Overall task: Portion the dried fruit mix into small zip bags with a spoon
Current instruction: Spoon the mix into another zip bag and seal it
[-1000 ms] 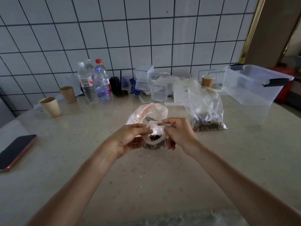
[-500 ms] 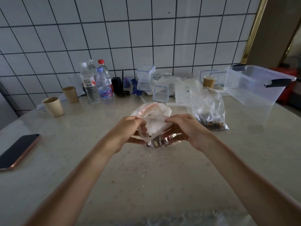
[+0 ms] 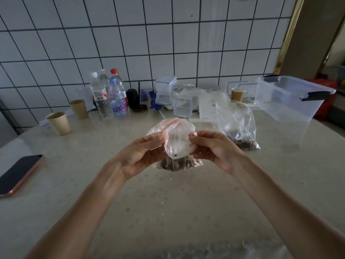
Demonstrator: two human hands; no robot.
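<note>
I hold a small clear zip bag [image 3: 177, 146] with a red zip line above the table's middle. Dark dried fruit sits in its bottom. My left hand [image 3: 141, 156] pinches the bag's left top edge and my right hand [image 3: 214, 148] pinches the right top edge. The bag's mouth is pulled flat between them. A larger clear bag of dried fruit mix [image 3: 237, 126] stands open on the table to the right. No spoon shows clearly in view.
A phone [image 3: 18, 172] lies at the left edge. Two paper cups [image 3: 59, 123] and several water bottles [image 3: 110, 96] stand at the back left. Small clear boxes [image 3: 183, 107] sit at the back, a large clear bin [image 3: 291, 99] at the back right.
Both hands have lifted the small bag slightly and drawn its top edge apart sideways. The open mouth seen a second ago is now stretched flat between the fingers.
</note>
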